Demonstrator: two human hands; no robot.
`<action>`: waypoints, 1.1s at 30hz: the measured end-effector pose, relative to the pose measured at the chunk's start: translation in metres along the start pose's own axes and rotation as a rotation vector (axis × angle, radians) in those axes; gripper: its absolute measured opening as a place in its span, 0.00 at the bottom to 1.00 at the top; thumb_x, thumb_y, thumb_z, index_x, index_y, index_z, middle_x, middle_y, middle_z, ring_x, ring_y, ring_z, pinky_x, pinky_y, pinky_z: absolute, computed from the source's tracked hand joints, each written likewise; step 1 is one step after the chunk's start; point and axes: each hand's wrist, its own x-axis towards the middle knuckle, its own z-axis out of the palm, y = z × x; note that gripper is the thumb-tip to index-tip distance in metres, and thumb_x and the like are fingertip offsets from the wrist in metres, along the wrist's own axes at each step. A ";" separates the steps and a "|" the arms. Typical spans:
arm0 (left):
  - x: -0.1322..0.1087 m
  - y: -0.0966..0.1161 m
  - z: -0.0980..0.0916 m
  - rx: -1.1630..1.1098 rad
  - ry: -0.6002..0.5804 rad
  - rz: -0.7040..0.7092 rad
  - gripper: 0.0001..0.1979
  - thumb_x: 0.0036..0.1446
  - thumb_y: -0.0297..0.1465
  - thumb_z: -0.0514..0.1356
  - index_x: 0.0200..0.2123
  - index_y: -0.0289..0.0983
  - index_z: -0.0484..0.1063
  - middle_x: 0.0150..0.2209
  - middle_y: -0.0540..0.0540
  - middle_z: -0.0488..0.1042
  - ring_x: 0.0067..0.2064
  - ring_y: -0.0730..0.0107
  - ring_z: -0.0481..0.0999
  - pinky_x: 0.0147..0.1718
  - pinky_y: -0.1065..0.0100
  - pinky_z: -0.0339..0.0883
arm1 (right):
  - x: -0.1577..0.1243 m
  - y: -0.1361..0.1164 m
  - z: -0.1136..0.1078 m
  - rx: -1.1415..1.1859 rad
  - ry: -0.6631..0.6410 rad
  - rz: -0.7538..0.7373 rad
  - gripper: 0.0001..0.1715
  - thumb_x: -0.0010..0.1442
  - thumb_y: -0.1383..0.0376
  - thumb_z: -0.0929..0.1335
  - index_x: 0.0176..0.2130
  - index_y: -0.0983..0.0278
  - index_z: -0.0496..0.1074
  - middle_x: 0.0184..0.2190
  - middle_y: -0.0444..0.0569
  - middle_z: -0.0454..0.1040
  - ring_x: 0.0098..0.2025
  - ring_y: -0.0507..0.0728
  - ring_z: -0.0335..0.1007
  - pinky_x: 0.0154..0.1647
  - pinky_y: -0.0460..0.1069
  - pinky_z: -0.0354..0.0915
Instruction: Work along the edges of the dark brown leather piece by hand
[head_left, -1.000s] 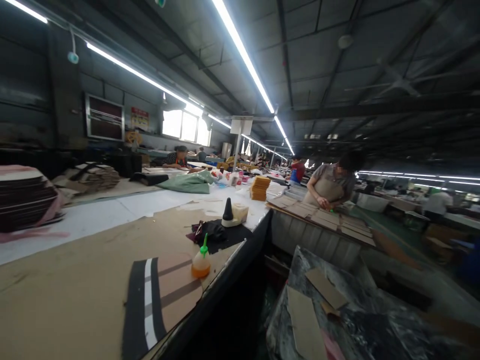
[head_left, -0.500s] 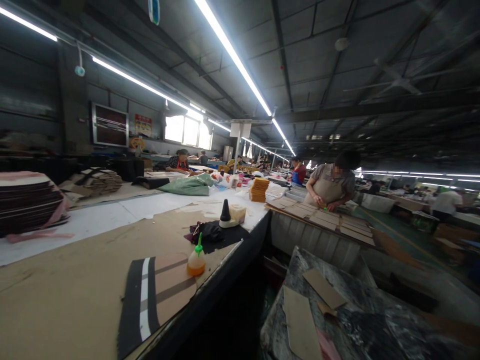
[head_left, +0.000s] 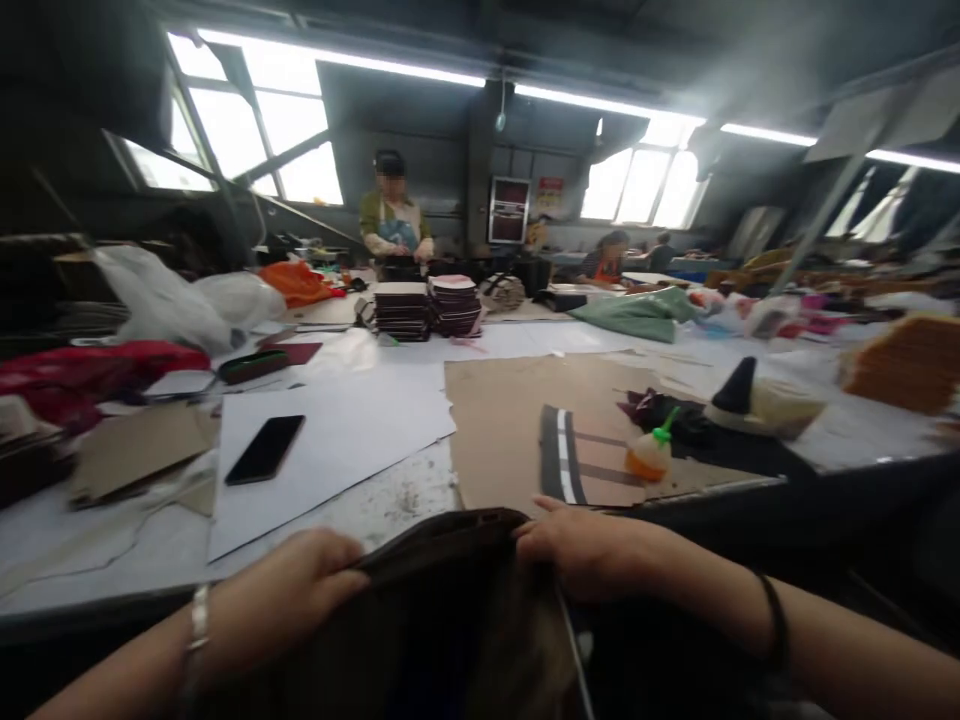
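Both hands grip the upper edge of a dark, bag-like piece of material [head_left: 457,590] in front of my body; its exact kind is hard to tell in the blur. My left hand [head_left: 296,575], with a silvery band at the wrist, pinches the edge on the left. On the right, my right hand [head_left: 581,545] has its fingers closed over the rim, a dark band round that wrist. Just beyond the right hand lies a curved panel [head_left: 596,460] with black, white and tan stripes. A bottle [head_left: 651,455] with orange liquid and a green nozzle stands at the panel's right end.
A black phone [head_left: 266,450] rests on a white sheet [head_left: 375,420]. Brown board [head_left: 502,400] covers the table's middle. A black cone [head_left: 735,390] and yellow stack [head_left: 904,362] stand right; bundled dark panels [head_left: 401,312] lie farther back. Another person [head_left: 394,215] stands across the table.
My view has swung left and down to the table. Both hands, out of sight before, now appear gripping the dark piece. The striped panel and bottle appear farther right.
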 end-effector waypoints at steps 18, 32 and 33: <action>0.041 0.000 -0.003 -0.002 -0.151 -0.076 0.13 0.44 0.38 0.52 0.20 0.34 0.67 0.17 0.51 0.63 0.20 0.72 0.61 0.18 0.74 0.51 | 0.068 -0.013 0.013 -0.070 0.518 0.049 0.10 0.57 0.60 0.62 0.33 0.66 0.65 0.34 0.50 0.65 0.36 0.55 0.59 0.40 0.49 0.55; 0.042 -0.020 -0.005 -0.175 -0.267 -0.128 0.17 0.47 0.41 0.54 0.28 0.32 0.70 0.21 0.50 0.68 0.22 0.71 0.64 0.21 0.74 0.57 | 0.094 -0.016 0.015 -0.052 0.511 0.140 0.08 0.56 0.61 0.63 0.31 0.63 0.67 0.33 0.49 0.64 0.37 0.57 0.56 0.34 0.50 0.51; 0.042 -0.022 -0.005 -0.190 -0.275 -0.131 0.17 0.47 0.41 0.54 0.28 0.31 0.70 0.21 0.50 0.68 0.22 0.72 0.64 0.21 0.74 0.57 | 0.094 -0.016 0.015 -0.049 0.504 0.145 0.08 0.56 0.61 0.63 0.32 0.63 0.67 0.33 0.49 0.64 0.37 0.57 0.56 0.35 0.50 0.51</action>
